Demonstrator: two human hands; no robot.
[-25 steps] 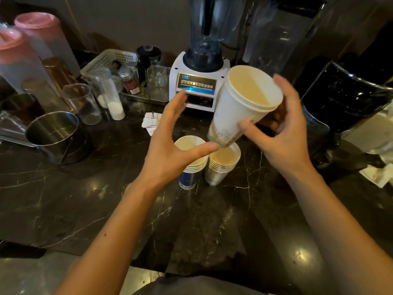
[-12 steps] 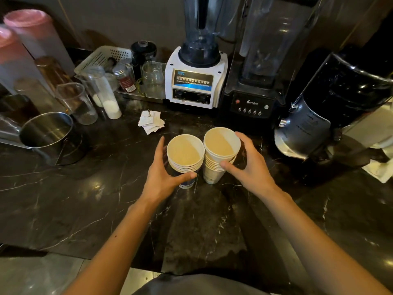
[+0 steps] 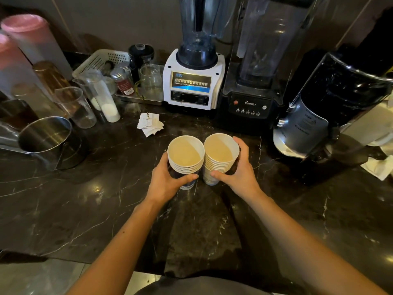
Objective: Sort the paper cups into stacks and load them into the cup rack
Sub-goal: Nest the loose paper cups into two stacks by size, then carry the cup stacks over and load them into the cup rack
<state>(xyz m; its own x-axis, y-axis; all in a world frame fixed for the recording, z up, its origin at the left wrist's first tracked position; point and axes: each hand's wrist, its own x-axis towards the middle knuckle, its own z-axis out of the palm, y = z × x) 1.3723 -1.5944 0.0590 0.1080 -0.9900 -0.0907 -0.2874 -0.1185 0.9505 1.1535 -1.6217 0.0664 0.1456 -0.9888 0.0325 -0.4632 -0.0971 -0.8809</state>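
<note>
Two stacks of paper cups stand side by side on the dark marble counter (image 3: 85, 209). The left stack (image 3: 185, 155) has blue-printed sides and several white rims. The right stack (image 3: 219, 152) is pale-sided and a little taller, with several rims. My left hand (image 3: 168, 182) wraps around the left stack from its left side, thumb across the front. My right hand (image 3: 240, 173) wraps around the right stack from its right side. The two stacks touch at their rims. No cup rack is in view.
Behind the cups stand a white blender (image 3: 194, 81), a black blender (image 3: 253, 81) and a black machine (image 3: 331, 116) at right. Folded paper slips (image 3: 150, 124) lie just behind the stacks. A steel pot (image 3: 49, 139), clear cups (image 3: 74, 105) and a white basket (image 3: 100, 60) crowd the left.
A second ago my right hand held a large white cup up in the air; it went down onto the right stack. Both hands then closed around the two stacks.
</note>
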